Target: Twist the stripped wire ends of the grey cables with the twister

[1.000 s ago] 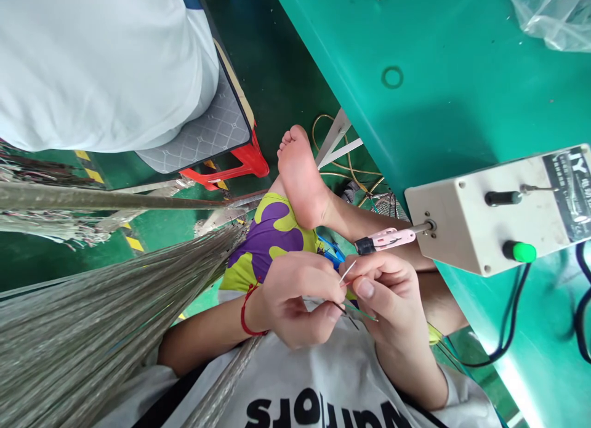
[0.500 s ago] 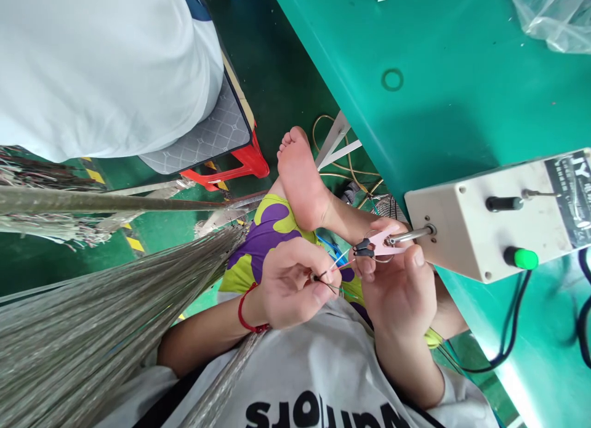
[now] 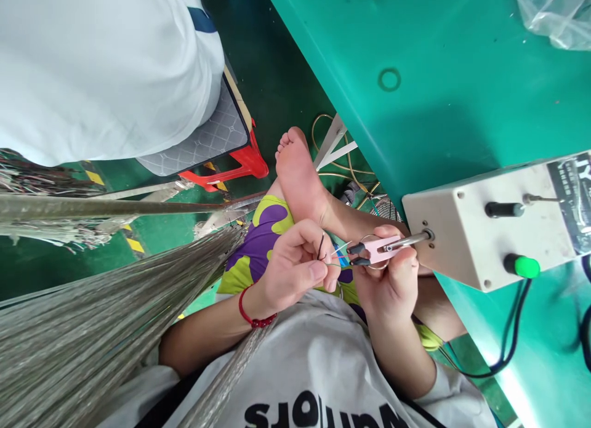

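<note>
1. The beige box (image 3: 462, 231) sat at the edge of the green table (image 3: 429, 40), on your right, with a metal shaft (image 3: 412, 238) coming out of its left end.
2. The pink clip (image 3: 379, 249) was on that shaft, just left of the box, and its two black tips stood slightly apart.
3. Your right hand (image 3: 385, 295) was at the clip, left of the box, its fingers pinching the handles, with the thumb on the side nearer you.
4. Your left hand (image 3: 290, 274) was farther left of the box, its thumb and forefinger pinching thin wires.
5. Of these, a black wire (image 3: 321, 246) curved up at your fingers, while a white wire (image 3: 342, 249) and a green wire (image 3: 334, 265) pointed toward the box and the clip. Whether any lay between the tips was too small to tell.
6. A green knob (image 3: 527, 266) stuck out from the box, and a black cable (image 3: 513, 329) ran on your side of it.
7. Well left of the box, you had a bundle of pale strands (image 3: 115, 329) beside you, and another person in a white garment (image 3: 106, 64) sat on a red stool (image 3: 252, 160).
</note>
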A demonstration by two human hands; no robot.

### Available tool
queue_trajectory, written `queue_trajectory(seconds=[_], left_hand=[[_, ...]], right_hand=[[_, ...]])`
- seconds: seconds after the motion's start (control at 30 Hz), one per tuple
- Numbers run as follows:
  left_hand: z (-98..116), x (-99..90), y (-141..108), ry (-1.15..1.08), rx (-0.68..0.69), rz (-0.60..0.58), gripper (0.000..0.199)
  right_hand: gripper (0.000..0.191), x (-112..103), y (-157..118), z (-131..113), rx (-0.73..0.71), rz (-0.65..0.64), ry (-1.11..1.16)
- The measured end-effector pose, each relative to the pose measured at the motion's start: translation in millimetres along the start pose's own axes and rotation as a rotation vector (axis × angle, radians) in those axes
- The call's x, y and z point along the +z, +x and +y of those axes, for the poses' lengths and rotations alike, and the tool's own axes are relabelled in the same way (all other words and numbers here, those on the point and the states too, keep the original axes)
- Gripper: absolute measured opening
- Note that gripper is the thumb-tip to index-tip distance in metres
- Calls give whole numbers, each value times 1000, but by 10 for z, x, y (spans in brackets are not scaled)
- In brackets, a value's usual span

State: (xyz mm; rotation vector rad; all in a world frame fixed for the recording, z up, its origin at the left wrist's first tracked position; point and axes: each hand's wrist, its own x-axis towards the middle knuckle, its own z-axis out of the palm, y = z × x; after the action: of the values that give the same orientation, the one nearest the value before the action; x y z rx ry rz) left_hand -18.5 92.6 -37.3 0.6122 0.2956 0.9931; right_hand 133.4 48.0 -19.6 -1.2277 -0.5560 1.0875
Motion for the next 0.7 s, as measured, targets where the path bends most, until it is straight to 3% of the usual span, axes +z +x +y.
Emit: queue_trajectory(seconds=[0.13,0.5,0.63,0.7], left_hand=[[-10,9,16,-10,-22,-14,37],[-41,-3,16,30,1,-26,37],[-54,-10,-27,89,48,-4,32],[-69,-8,-54,156,112,23,26]], right_hand=[[49,-3,4,10,10,35,54],[53,-41,-3,34,29,-34,32],[55,-146,-124,-108,-77,-113,-252],[39,-265,-250,-270,-223,-188,-491]])
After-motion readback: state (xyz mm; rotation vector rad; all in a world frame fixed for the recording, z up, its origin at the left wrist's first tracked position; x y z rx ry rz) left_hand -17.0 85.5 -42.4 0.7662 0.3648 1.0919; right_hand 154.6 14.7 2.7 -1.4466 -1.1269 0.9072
